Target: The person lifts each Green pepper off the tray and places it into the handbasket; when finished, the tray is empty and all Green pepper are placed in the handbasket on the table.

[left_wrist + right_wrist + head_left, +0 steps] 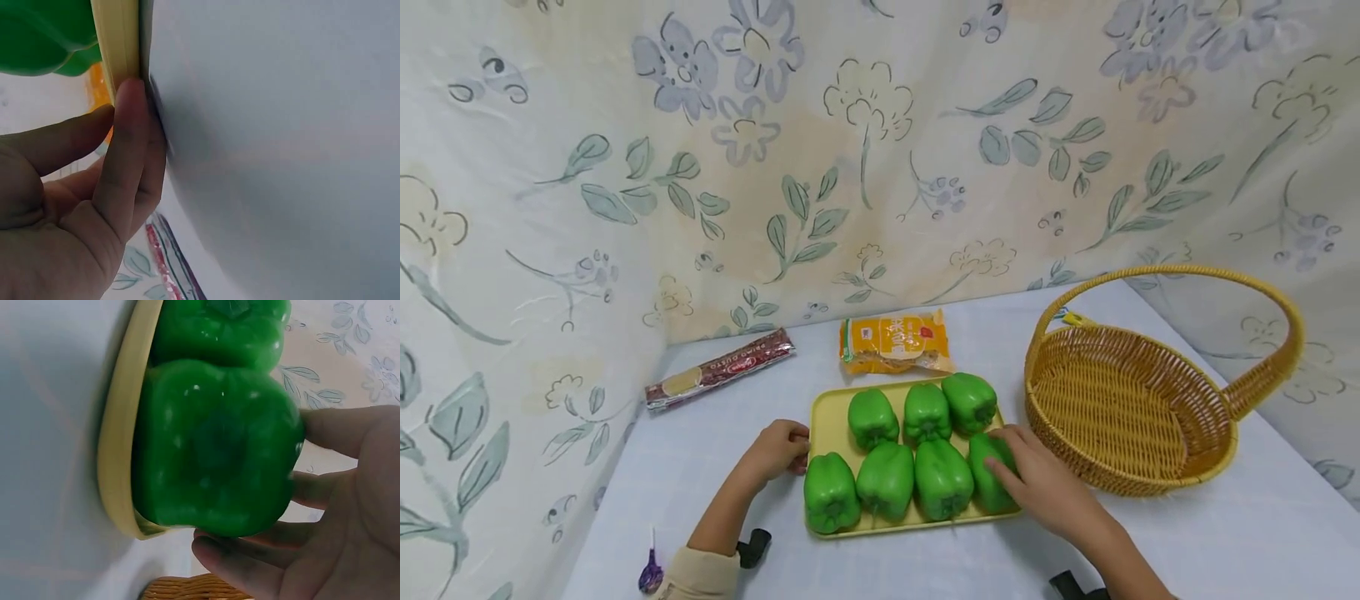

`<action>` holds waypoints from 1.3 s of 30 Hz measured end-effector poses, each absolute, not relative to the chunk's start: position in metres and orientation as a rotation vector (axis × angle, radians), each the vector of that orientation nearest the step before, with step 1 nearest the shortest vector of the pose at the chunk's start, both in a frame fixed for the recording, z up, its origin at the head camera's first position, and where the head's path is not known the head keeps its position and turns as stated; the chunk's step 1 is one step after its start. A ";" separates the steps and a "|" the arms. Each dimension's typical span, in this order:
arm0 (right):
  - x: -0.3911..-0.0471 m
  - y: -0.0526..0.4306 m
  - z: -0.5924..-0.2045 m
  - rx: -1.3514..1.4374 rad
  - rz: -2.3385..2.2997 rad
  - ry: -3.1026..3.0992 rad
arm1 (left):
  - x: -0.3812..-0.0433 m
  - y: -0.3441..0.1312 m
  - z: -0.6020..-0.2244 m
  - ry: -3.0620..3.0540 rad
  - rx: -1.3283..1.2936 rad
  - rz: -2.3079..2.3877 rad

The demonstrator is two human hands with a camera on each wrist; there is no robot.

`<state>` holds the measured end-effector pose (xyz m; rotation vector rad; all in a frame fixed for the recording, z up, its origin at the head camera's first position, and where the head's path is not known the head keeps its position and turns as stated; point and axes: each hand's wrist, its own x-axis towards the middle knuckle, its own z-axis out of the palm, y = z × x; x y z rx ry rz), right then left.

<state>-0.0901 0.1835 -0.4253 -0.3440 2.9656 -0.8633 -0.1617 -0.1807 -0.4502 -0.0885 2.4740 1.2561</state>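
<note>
My left fingers [128, 131] are pinching the yellow tray [827, 417] by its edge, maybe so it isn't sliding; my right fingers [240, 562] are gripping a green pepper [219, 444] in that tray, spreading wide, I guess because it's fat, and the basket [1105, 408] is sitting near them

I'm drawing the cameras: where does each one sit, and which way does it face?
Head: on the head, looking forward and down at the tray and basket; left hand, right hand and forearms show.
Left wrist: on that wrist, facing the tray's edge; only the left hand shows.
Right wrist: on that wrist, facing a green pepper; only the right hand shows.
Both wrist views share the tray.
</note>
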 end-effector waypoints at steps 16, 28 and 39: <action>-0.083 0.183 -0.430 -0.265 -0.796 2.934 | -0.163 -0.177 -0.453 2.542 -0.148 1.260; -0.075 0.192 -0.401 -0.237 -0.943 3.021 | -0.165 -0.178 -0.453 2.540 -0.162 1.239; -0.092 0.222 -0.376 -0.217 -1.199 3.345 | -0.164 -0.177 -0.451 2.532 -0.179 1.238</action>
